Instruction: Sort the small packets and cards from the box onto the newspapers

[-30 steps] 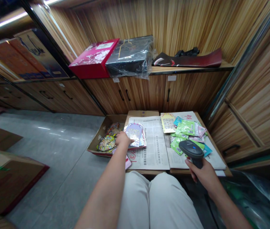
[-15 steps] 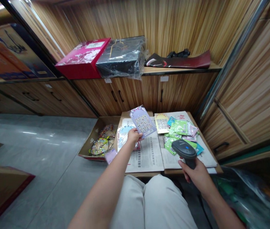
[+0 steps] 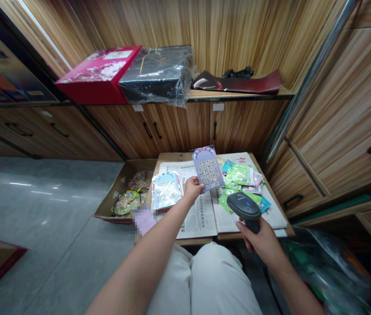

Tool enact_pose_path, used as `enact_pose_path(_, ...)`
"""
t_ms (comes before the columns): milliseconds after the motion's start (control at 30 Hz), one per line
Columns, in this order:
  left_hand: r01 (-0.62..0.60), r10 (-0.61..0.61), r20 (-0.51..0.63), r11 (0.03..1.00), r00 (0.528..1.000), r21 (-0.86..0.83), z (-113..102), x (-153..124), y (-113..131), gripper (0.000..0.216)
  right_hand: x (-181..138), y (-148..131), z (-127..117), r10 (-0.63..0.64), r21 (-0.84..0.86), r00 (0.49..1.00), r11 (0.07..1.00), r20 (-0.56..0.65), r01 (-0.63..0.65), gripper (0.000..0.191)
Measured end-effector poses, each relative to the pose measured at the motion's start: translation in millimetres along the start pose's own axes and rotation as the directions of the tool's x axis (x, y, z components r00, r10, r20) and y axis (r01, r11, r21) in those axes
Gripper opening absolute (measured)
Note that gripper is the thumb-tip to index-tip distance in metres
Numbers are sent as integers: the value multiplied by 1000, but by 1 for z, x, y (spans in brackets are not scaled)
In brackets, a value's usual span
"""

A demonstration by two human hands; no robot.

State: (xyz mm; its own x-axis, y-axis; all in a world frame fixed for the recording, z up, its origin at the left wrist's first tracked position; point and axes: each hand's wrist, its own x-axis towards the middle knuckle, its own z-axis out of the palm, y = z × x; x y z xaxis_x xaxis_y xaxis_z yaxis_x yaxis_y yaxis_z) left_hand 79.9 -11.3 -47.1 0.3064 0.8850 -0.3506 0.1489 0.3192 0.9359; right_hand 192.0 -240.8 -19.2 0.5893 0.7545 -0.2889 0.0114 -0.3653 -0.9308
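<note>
Left hand (image 3: 193, 190) holds a purple card (image 3: 208, 170) by its lower-left corner above newspaper (image 3: 203, 216), near a card stack (image 3: 167, 190). Right hand (image 3: 260, 238) grips a dark scanner (image 3: 245, 207) near green packets (image 3: 239, 174).

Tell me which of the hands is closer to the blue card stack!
Left. The left hand is just right of the blue card stack; the right hand, holding the scanner, is farther right.

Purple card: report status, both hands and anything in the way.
Left grip on purple card, lower-left corner, card raised. Right grip around scanner. Scanner partly blocks view of green packets.
</note>
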Motion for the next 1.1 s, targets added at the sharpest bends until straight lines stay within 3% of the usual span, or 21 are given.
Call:
enact_pose_path(433,-12,13,25,999,1000,-45,-1,-2,0,24,4,1,1,23,26,1000,999,-13,-22,35)
enact_pose_path(700,-31,27,-130,999,991,-29,-7,11,0,19,4,5,0,15,80,1000,997,-20,-13,35)
enact_pose_path(967,13,18,-228,991,974,132,13,51,-7,33,10,14,-11,44,61,997,997,-64,-40,38)
enact_pose_path(1100,39,66,-281,935,957,351,26,68,-18,40,15,24,-18,60,37,994,998,-96,-57,38)
